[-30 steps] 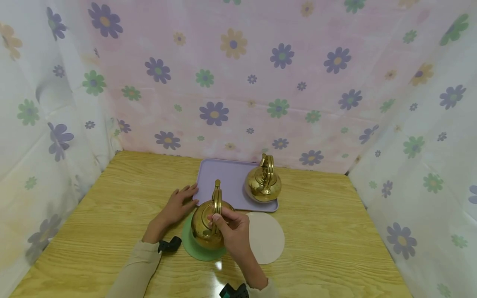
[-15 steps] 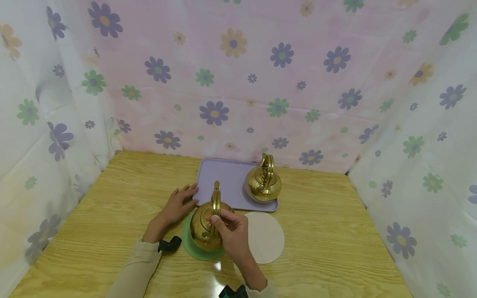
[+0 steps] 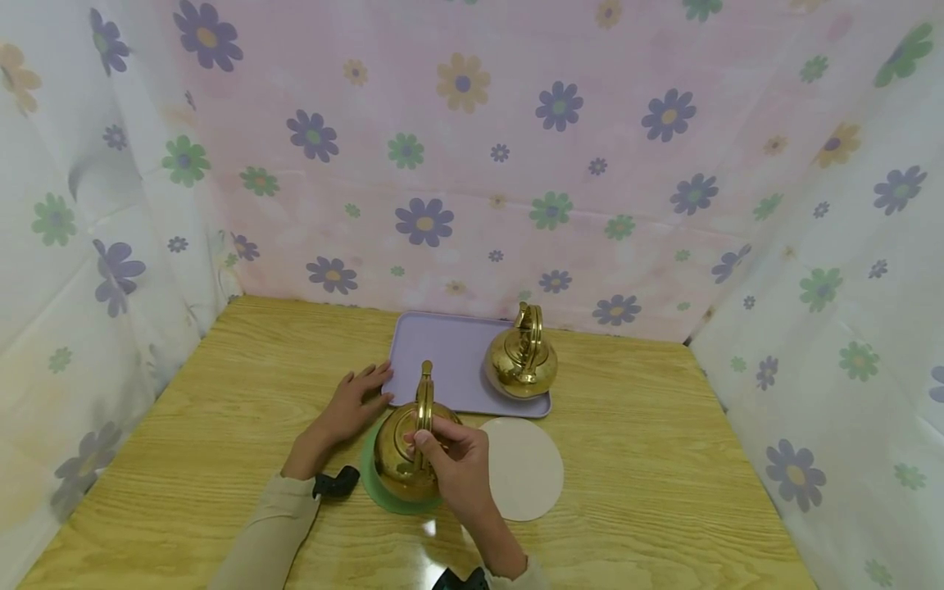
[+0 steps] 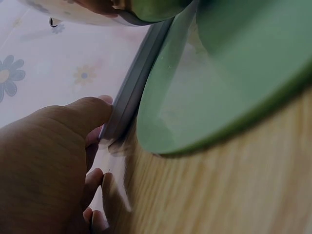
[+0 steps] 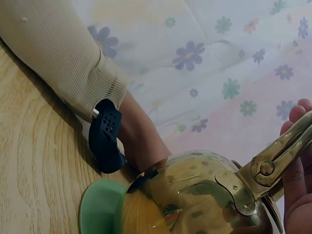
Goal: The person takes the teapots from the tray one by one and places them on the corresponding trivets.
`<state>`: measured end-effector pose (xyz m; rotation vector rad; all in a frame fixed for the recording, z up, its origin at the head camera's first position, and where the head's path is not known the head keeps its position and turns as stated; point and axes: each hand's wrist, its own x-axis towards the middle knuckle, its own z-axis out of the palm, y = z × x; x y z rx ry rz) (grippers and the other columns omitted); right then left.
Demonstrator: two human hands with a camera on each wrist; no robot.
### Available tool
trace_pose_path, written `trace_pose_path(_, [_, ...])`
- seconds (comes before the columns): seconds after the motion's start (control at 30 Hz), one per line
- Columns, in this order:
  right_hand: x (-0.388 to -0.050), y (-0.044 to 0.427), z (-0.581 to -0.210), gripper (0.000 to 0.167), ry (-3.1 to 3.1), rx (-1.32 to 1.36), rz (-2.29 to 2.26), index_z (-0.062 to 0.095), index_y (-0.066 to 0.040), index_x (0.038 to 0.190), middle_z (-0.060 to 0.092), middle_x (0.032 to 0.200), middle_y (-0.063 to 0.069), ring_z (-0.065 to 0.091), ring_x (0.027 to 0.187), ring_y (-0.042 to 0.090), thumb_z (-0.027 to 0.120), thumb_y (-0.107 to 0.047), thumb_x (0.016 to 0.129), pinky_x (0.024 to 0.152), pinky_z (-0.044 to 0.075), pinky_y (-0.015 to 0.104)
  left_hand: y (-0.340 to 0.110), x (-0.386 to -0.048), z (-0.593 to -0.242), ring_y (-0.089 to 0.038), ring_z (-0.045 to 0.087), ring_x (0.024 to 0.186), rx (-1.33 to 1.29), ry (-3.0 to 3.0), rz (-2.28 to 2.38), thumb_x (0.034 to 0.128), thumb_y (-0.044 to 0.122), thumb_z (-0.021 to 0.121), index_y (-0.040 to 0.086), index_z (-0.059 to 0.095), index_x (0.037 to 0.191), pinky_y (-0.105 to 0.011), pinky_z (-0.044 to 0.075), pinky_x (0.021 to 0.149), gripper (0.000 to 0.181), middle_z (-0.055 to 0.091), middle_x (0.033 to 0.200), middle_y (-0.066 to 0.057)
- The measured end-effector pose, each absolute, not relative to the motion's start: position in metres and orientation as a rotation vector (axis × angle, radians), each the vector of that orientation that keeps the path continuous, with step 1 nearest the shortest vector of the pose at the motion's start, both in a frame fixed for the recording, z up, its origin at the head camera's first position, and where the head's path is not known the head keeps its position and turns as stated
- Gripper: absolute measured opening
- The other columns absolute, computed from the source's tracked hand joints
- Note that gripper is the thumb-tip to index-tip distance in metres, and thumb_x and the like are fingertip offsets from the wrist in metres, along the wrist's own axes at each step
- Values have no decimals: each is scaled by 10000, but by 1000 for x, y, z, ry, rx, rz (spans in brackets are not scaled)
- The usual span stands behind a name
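A shiny gold kettle (image 3: 398, 475) is over the green round mat (image 3: 369, 487) at the front. My right hand (image 3: 465, 471) grips its upright handle from the right, thumb on the near side. In the right wrist view the handle (image 5: 267, 168) passes between thumb and fingers. Whether the kettle's base touches the mat is hard to tell. My left hand (image 3: 354, 407) rests at the left end of a lilac tray (image 3: 435, 352), fingers loosely extended. The left wrist view shows its thumb (image 4: 92, 112) against the tray's rim.
A second gold kettle (image 3: 520, 365) stands on the tray's right end. A cream round mat (image 3: 527, 471) lies right of the green one, partly behind my right hand. Flowered cloth (image 3: 465, 164) walls off the wooden table (image 3: 627, 459) at the back and sides.
The gripped kettle has shifted slightly left and toward me, together with my right hand. My left hand, the tray and the second kettle have stayed in place.
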<state>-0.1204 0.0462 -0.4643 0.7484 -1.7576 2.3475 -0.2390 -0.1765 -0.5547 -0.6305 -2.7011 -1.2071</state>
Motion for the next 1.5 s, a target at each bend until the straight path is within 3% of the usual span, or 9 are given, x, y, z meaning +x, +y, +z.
trace_pose_path(1.2, [-112,40,-467,348,-1775,763,2379,592,280,1158,608,901,485,708,811,30,624,-24,992,741,599,209,-177,-236,-552,-544,324,1436,-648,-2660,-1253,991,162,647,-82,520,1427,-716,103,1166,515,429,1546,-240])
trace_pose_path(1.5, [-116,39,-469,295,-1770,828,2321,613,280,1100,625,882,455,701,814,26,603,4,998,728,613,248,-177,-236,-551,-524,322,1451,-637,-2695,-1231,1003,147,642,-74,515,1439,-723,98,1170,505,424,1556,-229])
